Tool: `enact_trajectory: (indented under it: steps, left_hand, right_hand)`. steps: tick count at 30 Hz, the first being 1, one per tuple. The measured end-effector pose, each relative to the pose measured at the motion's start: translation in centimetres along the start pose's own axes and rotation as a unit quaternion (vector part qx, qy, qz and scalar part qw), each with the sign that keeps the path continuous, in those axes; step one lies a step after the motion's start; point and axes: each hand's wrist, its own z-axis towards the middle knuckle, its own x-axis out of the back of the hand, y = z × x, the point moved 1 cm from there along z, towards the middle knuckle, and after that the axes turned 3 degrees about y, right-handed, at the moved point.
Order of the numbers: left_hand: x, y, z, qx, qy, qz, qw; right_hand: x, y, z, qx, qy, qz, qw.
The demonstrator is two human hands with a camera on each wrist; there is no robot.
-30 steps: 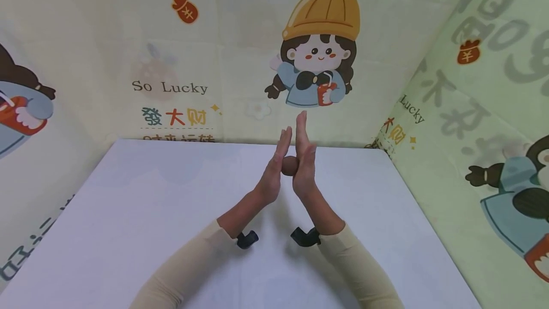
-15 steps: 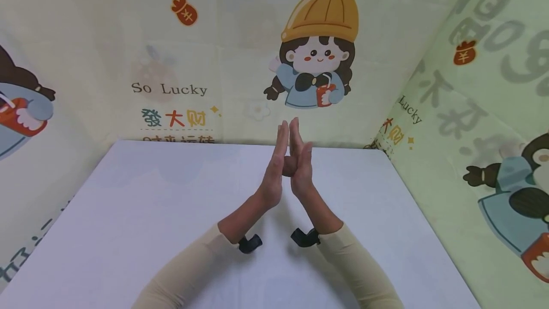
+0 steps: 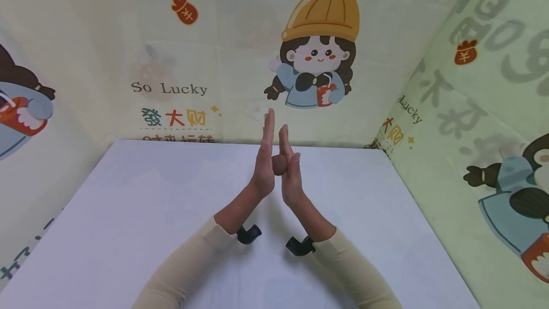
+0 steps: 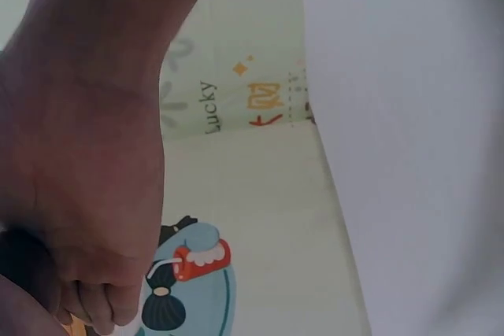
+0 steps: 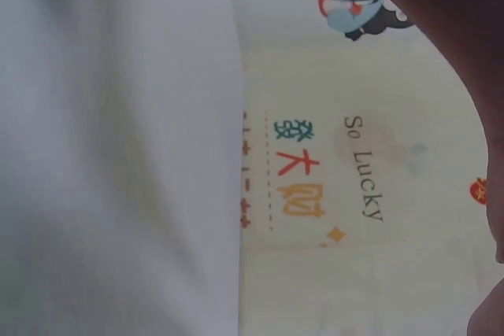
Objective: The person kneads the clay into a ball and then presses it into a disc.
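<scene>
A brown ball (image 3: 280,165) sits between my two palms, held above the white table in the head view. My left hand (image 3: 263,168) presses it from the left, its fingers straight and pointing up and away. From the other side my right hand (image 3: 292,175) presses it, fingers also straight. The left fingertips reach higher than the right ones. In the left wrist view, the right hand (image 4: 94,186) looms large, with the dark ball (image 4: 27,267) partly cut off beside it. The right wrist view shows the left forearm (image 5: 468,29) but not the ball.
The white table (image 3: 163,204) spreads beneath both arms. Behind it hangs a backdrop (image 3: 240,51) with cartoon prints and lettering, which continues along both sides. Each wrist wears a black camera, the left one (image 3: 249,234) and the right one (image 3: 300,246).
The left hand has slid forward along the ball and the right hand has drawn back, so the left fingertips now reach higher. Both hands and the ball have shifted slightly left.
</scene>
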Motion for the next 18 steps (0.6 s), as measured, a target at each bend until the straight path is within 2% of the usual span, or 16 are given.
enact_trajectory:
  steps: [7,18]
  left_hand:
    - [0.6,-0.7,0.5,0.030,0.037,-0.016,0.9987]
    - [1.5,-1.6,1.1,0.038,0.057,-0.007,0.9976]
  right_hand:
    - [-0.6,0.0,-0.8,0.009,-0.014,-0.023,1.000]
    - [-1.1,-0.1,-1.9,0.042,-0.031,-0.015,0.999]
